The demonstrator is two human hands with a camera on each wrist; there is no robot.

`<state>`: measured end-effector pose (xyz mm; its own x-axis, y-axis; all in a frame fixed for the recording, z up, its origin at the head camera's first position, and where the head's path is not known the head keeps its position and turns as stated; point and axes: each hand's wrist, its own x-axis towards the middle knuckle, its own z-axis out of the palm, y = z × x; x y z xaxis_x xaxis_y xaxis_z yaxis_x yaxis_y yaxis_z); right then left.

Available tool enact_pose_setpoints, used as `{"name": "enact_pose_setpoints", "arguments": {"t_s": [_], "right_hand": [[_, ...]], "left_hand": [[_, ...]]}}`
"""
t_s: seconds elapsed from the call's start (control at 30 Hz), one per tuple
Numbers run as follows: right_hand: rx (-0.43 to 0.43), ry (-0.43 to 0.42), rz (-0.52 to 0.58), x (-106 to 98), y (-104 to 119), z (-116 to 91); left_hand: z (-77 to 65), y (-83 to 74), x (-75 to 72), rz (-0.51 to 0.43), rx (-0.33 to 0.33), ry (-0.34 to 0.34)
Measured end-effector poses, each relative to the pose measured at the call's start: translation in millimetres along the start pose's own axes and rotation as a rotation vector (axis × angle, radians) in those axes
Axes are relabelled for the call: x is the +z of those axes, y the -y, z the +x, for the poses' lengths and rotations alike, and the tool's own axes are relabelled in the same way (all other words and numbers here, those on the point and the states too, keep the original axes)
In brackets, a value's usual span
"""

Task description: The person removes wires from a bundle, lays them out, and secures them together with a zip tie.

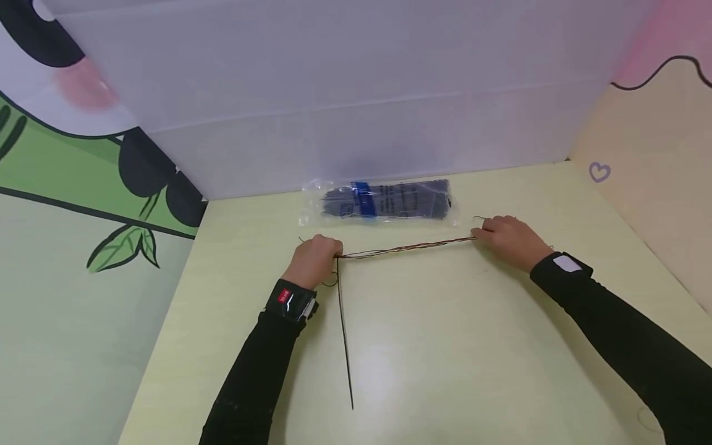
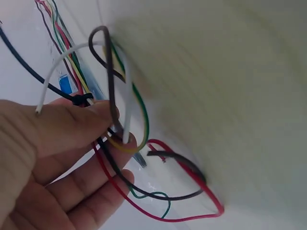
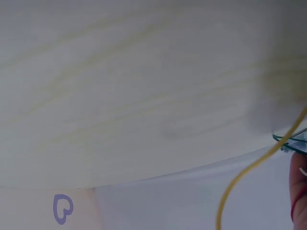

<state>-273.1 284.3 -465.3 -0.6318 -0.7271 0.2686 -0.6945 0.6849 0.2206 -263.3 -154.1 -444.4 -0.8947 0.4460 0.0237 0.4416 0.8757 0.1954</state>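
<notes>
Several thin coloured wires (image 1: 408, 248) stretch as a bundle between the two hands, just above the table. My left hand (image 1: 316, 258) pinches the bundle's left end between thumb and fingers. Close to that thumb, a black cable tie (image 2: 82, 99) circles the wires, and its long tail (image 1: 345, 334) points toward the near side of the table. Loose red, black, white and green wire ends curl past the left fingers (image 2: 96, 201). At the other end my right hand (image 1: 513, 241) grips the bundle; in the right wrist view only part of it shows, beside a yellow wire (image 3: 244, 172).
A clear plastic bag of dark cable ties (image 1: 411, 199) with a blue band lies behind the wires, near the white back panel (image 1: 356, 136). Printed side panels (image 1: 656, 161) flank the pale table (image 1: 445, 371).
</notes>
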Motion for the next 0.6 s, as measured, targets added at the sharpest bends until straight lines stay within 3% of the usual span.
{"name": "enact_pose_setpoints", "arguments": {"t_s": [0.6], "right_hand": [[0.088,0.141,0.001,10.9,11.5,-3.0]], "left_hand": [[18.7,14.1,8.2,0.002,-0.041,0.002]]}}
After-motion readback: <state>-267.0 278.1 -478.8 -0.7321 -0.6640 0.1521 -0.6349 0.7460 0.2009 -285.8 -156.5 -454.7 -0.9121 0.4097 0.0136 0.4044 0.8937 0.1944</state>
